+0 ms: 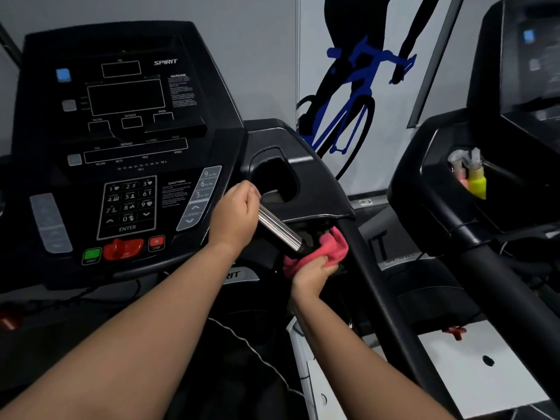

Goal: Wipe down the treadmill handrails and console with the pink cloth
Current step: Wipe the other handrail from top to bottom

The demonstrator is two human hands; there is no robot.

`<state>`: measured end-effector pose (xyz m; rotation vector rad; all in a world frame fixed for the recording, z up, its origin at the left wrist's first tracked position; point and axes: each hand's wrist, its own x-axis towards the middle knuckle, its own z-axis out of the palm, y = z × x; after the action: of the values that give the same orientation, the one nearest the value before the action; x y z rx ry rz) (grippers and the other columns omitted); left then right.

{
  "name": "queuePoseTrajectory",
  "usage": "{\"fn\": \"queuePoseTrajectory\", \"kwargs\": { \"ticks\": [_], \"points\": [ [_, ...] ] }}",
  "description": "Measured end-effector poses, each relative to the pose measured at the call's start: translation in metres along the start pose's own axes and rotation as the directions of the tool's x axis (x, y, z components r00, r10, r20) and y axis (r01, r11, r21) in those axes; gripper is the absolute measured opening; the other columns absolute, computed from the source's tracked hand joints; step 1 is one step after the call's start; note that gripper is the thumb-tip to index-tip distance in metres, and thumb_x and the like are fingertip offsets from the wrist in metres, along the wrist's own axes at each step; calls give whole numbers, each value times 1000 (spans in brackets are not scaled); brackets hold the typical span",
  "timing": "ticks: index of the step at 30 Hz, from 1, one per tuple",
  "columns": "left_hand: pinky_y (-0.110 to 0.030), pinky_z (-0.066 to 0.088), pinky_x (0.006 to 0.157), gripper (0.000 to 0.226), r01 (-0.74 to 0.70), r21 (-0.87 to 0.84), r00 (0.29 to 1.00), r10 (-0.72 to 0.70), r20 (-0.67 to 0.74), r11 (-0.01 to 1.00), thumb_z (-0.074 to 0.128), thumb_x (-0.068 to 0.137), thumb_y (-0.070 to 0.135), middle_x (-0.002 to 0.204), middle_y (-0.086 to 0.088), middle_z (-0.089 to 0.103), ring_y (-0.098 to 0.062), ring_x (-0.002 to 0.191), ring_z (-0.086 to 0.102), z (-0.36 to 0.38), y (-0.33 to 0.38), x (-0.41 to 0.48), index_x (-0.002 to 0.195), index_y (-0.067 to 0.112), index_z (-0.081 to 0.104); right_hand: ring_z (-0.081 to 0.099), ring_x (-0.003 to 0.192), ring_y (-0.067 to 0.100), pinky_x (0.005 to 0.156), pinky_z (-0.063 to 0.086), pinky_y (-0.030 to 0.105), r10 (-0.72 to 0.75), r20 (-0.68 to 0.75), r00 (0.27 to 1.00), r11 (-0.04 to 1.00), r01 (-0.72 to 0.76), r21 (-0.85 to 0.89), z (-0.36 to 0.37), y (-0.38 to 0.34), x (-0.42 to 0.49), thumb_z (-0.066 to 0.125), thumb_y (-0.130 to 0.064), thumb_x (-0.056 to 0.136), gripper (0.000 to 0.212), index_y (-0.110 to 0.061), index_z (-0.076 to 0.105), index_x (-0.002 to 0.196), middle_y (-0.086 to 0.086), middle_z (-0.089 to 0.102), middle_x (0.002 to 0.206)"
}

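At the lower end of the chrome grip (280, 230), the cloth (325, 248) sits bunched in the right hand (313, 275), whose fingers (328, 266) pinch it from below. The left hand (235, 215) curls round the grip's upper end. Handrail wiping appears to be under way. Next, the cloth probably has to slide up the bar, with the console (121, 147) to follow.

Two treadmills (121, 116) (448, 189), two hands (235, 218) (312, 275), two bottles (476, 186) (460, 180), one pink cloth (330, 247), one chrome handrail (278, 228).

Both forearms reach toward mid-frame. Left hand (235, 213) grips a chrome bar (280, 230); right hand (313, 272) (lower) clutches the pink cloth (331, 247).
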<state>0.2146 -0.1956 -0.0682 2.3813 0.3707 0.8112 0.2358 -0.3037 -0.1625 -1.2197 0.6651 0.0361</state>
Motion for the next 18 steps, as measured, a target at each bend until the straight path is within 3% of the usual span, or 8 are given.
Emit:
{"fn": "queuePoseTrajectory", "kwargs": {
  "ticks": [3,6,9,11,14,16,18],
  "points": [
    [-24,31,58,24,-10,20,1000,11,-5,1000,39,97,11,78,7,53,-10,71,48,-1,0,3,82,12,57,53,112,41,99,41,44,123,51,991,992,-122,-32,-2,10,4,32,-29,95,45,1,40,127,27,52,125],
    [-27,31,64,23,-7,17,1000,7,0,1000,39,97,11,81,4,55,-15,76,50,-1,-1,3,82,12,57,59,100,34,93,48,44,190,219,957,961,-135,-243,-17,22,0,31,-25,99,34,-3,49,117,18,59,107],
    [-27,31,65,23,15,21,999,-15,28,1000,37,98,14,83,6,54,-13,78,50,-3,2,1,83,16,55,59,99,28,84,45,31,276,449,850,822,33,-569,-44,28,-6,31,-30,101,43,1,57,117,13,59,99],
    [-25,30,65,23,31,26,998,-32,46,999,36,99,16,84,9,52,-12,79,49,-4,3,0,85,19,54,58,95,24,77,42,27,303,540,785,716,186,-672,-58,29,-8,39,-26,97,37,-1,59,116,10,60,97],
    [-28,37,75,24,74,11,994,-74,82,997,35,100,22,97,6,58,-15,94,53,-4,0,0,95,21,58,57,89,21,69,41,27,316,583,749,726,204,-657,-70,25,-14,46,-25,93,27,-8,58,110,2,59,87],
    [-35,41,94,30,156,-31,984,-153,90,987,35,102,28,118,-2,59,-21,114,51,-3,2,-4,114,18,60,56,86,20,67,42,27,300,589,750,751,195,-631,-72,18,-19,47,-24,92,23,-11,57,108,0,57,83],
    [-37,34,108,40,251,-128,967,-242,84,959,34,102,34,137,-5,49,-23,128,43,-4,9,-16,135,17,50,57,84,19,71,43,27,287,605,743,780,184,-598,-71,8,-23,49,-22,92,17,-13,55,106,1,58,84]
  ]
}}
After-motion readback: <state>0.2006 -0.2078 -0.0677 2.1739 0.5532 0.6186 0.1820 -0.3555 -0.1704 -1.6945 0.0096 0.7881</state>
